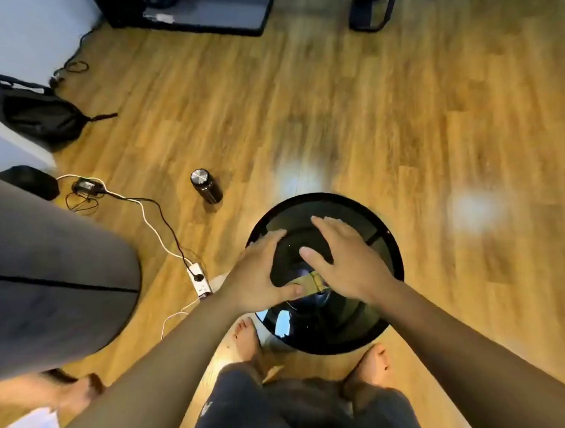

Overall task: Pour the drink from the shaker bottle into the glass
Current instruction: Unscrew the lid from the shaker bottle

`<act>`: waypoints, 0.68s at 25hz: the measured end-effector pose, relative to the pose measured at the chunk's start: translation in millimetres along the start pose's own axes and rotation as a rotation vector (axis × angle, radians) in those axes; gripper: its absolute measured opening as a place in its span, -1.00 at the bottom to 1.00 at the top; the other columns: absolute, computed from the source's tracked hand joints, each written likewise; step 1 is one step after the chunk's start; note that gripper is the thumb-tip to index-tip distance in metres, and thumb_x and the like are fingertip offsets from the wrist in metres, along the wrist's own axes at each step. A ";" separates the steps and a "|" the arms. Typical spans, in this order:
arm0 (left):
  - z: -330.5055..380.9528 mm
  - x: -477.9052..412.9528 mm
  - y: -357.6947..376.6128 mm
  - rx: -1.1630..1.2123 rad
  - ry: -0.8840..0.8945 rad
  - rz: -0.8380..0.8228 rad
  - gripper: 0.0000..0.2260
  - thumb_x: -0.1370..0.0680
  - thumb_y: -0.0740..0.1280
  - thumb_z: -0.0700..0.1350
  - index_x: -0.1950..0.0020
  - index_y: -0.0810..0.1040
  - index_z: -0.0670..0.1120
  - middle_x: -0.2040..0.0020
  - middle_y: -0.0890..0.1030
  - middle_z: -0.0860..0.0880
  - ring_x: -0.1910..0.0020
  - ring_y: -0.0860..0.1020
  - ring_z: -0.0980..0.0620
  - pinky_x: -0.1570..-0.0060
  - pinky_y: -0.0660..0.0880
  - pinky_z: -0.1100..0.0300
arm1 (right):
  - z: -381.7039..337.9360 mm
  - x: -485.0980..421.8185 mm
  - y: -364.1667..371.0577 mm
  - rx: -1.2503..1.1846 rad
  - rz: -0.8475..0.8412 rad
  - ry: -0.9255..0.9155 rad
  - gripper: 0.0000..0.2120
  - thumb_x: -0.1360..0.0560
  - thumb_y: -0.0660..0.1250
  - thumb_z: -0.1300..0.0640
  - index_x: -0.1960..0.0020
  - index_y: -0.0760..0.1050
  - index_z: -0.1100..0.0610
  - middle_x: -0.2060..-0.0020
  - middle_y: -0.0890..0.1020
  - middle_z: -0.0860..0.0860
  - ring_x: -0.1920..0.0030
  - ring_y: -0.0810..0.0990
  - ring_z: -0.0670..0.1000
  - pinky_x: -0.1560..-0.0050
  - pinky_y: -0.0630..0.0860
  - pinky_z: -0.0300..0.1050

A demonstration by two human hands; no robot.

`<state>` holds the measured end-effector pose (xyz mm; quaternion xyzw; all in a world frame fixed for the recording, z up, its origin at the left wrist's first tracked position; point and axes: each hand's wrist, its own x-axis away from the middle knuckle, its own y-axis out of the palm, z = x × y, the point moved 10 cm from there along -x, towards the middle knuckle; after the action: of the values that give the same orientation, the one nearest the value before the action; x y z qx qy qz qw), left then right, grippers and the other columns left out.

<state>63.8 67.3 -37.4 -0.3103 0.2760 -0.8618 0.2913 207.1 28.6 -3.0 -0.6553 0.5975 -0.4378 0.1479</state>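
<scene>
A dark, rounded shaker bottle (287, 262) stands on the round black glass table (384, 241), seen from above. My left hand (261, 274) holds it from the left, fingers over its far side and thumb on its near side. My right hand (346, 263) is over its right side with fingers spread and fairly straight; whether it touches the bottle is unclear. A small clear patch that may be the glass (314, 281) shows between my hands, mostly hidden and blurred.
A dark bottle with a metal cap (206, 186) stands on the wooden floor left of the table. Cables and a power strip (199, 278) lie nearby. Another person's leg (48, 275) is at the left. My bare feet are by the table's near edge.
</scene>
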 end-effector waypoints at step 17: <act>-128.3 -42.6 152.6 0.491 0.177 0.471 -0.16 -0.35 0.57 0.16 -0.47 0.16 0.50 -0.39 0.42 0.51 -0.38 0.47 0.41 -0.28 0.44 0.49 | 41.2 -26.0 131.4 0.192 0.519 -0.487 -0.52 -0.41 0.27 -0.24 -0.14 0.65 0.05 -0.17 0.65 0.06 -0.17 0.56 0.16 -0.08 0.49 0.09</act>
<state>52.1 30.4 -237.5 -0.0830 0.1489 -0.8351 0.5230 154.7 6.9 -131.2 -0.5500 0.6474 -0.2711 0.4526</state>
